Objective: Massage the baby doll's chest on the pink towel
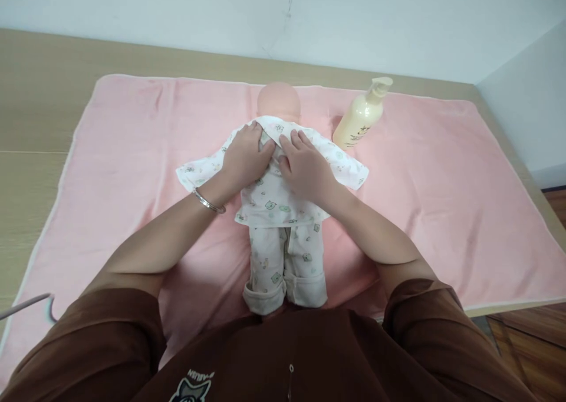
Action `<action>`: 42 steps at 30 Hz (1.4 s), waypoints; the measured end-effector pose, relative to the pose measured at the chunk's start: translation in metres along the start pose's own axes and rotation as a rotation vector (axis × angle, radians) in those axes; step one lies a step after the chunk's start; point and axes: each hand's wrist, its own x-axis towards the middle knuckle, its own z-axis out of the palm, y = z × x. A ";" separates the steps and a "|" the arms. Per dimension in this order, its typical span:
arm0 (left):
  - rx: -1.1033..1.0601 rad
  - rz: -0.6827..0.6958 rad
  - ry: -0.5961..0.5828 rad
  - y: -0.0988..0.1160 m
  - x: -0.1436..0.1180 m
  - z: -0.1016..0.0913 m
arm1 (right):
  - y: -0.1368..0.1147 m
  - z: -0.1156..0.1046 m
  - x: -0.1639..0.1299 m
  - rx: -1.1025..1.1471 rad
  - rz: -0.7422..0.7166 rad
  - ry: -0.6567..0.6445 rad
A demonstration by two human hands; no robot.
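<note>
A baby doll (278, 100) lies with its head away from me and its legs towards me. It wears a white long-sleeved shirt (276, 198) and white trousers (305, 251), both printed with small animals. My left hand (247, 154) rests on the left side of the shirt's chest, fingers stretched towards the collar. On the other side, my right hand (305, 166) lies on the front edge near the neckline, its fingers extended over the cloth. The thumbs point towards each other. The trouser cuffs are turned up, and the doll's face is barely visible.
A pink blanket (442, 213) lies under the doll on a wooden table (26, 113). A pale yellow pump bottle (360, 116) leans beyond the doll's right-hand sleeve. A white wall (177, 13) rises behind. A grey cable (26, 303) enters at lower left.
</note>
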 end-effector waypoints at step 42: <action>-0.016 0.081 0.051 0.009 -0.020 0.011 | 0.022 0.010 0.023 -0.009 -0.002 0.106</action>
